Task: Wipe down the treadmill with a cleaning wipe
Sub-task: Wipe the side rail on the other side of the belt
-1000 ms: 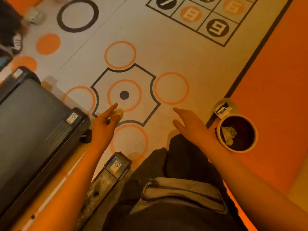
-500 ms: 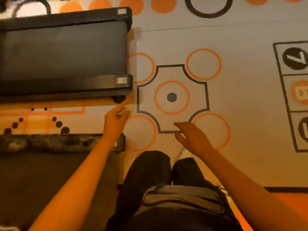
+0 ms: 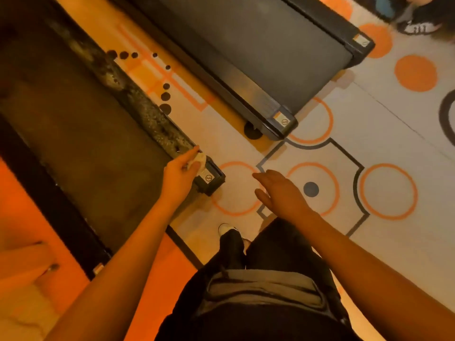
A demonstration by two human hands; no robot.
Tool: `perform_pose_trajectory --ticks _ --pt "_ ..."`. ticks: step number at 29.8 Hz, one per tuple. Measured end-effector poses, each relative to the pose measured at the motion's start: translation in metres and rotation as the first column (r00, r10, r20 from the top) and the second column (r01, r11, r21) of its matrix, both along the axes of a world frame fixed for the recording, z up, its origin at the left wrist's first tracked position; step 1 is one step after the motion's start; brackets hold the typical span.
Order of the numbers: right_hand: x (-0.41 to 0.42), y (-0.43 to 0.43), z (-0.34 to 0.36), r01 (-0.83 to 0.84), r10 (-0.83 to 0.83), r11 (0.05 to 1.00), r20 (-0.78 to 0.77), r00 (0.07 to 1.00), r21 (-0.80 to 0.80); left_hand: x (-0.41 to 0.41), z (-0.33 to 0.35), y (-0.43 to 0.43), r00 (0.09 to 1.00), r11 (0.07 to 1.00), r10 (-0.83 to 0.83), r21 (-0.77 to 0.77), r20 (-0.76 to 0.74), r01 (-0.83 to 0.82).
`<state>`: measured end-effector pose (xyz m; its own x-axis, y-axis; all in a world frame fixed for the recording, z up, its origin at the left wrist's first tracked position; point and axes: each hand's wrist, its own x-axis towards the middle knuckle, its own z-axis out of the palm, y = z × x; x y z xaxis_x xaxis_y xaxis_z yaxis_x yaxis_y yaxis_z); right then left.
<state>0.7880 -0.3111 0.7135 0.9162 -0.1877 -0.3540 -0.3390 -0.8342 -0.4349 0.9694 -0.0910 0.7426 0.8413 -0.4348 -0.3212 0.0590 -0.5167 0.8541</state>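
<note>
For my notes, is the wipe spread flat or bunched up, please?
Bunched up: the wipe is a small crumpled wad pinched in the left hand.

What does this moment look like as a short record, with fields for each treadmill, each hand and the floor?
near treadmill: dark belt; side rail mottled with grime
second treadmill: lies beyond it, roughly parallel
left hand: pinches a small crumpled pale wipe at the rear end of the side rail
right hand: open, holds nothing, over the floor
floor: pale, with orange circles and dark outlines
</note>
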Motion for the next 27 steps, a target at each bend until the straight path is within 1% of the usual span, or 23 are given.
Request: perform_pose_trajectory --ticks 3,6,9,11,14,15,17,20,22,24,26,27 --pt "0.048 0.011 0.002 -0.153 0.153 0.988 -0.013 0.988 0.01 0.011 0.002 0.032 0.987 0.987 0.159 -0.02 -0.018 -0.159" --pt "0.094 0.015 0.001 -0.294 0.295 0.955 -0.032 0.955 0.025 0.018 0.005 0.055 0.954 0.954 0.3 0.003 -0.02 -0.3" --pt "0.144 0.018 -0.002 -0.4 0.401 0.915 -0.027 0.915 0.054 0.028 -0.002 0.076 0.895 0.895 0.446 0.039 -0.022 -0.445" --pt "0.178 0.021 -0.004 -0.493 0.495 0.869 -0.043 0.868 0.05 0.033 -0.007 0.089 0.845 0.844 0.534 0.07 -0.033 -0.531" --pt "0.238 0.025 -0.013 -0.651 0.653 0.758 -0.064 0.755 0.044 0.046 -0.017 0.099 0.733 0.735 0.677 0.105 -0.061 -0.67" --pt "0.261 0.024 -0.018 -0.707 0.708 0.706 -0.065 0.703 0.04 0.051 -0.023 0.1 0.685 0.687 0.726 0.111 -0.063 -0.718" --pt "0.304 0.025 -0.026 -0.792 0.793 0.608 -0.078 0.604 0.052 0.057 -0.033 0.098 0.549 0.553 0.833 0.128 -0.073 -0.823" --pt "0.364 0.023 -0.03 -0.881 0.884 0.466 -0.092 0.459 0.081 0.061 -0.044 0.078 0.299 0.313 0.948 0.147 -0.104 -0.938" --pt "0.398 0.019 -0.032 -0.932 0.932 0.356 -0.1 0.348 0.073 0.063 -0.049 0.056 0.219 0.23 0.973 0.184 -0.078 -0.956" --pt "0.425 0.016 -0.032 -0.96 0.956 0.276 -0.115 0.269 0.052 0.066 -0.051 0.036 0.184 0.193 0.981 0.225 -0.06 -0.955" --pt "0.45 0.016 -0.033 -0.975 0.969 0.216 -0.137 0.208 0.051 0.069 -0.056 0.02 0.097 0.117 0.99 0.199 -0.106 -0.973" --pt "0.459 0.017 -0.036 -0.981 0.974 0.188 -0.136 0.18 0.048 0.07 -0.059 0.015 0.068 0.089 0.991 0.178 -0.116 -0.98"
